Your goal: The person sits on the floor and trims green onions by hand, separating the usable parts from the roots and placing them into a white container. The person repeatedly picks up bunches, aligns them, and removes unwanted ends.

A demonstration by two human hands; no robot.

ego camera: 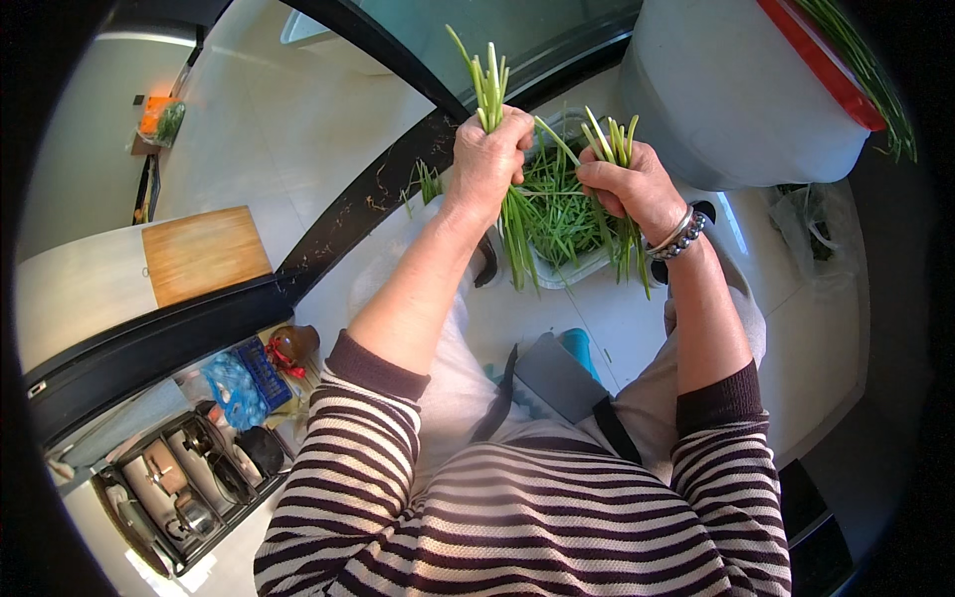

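In my left hand is a bunch of green stalks, likely Chinese chives, pale cut ends up and leaves hanging below the fist. My right hand grips a second bunch of chives, held the same way, with one stalk slanting toward the left hand. Both hands hover over a pale plastic basket between my feet. Cut or loose chive leaves fill much of the basket. The leaf tips of the held bunches reach past its near edge.
A large white bucket with a red rim stands at the right, chives overhanging it. A clear plastic bag lies beyond my right leg. Leftward are a dark door track, a wooden board and a divided organizer.
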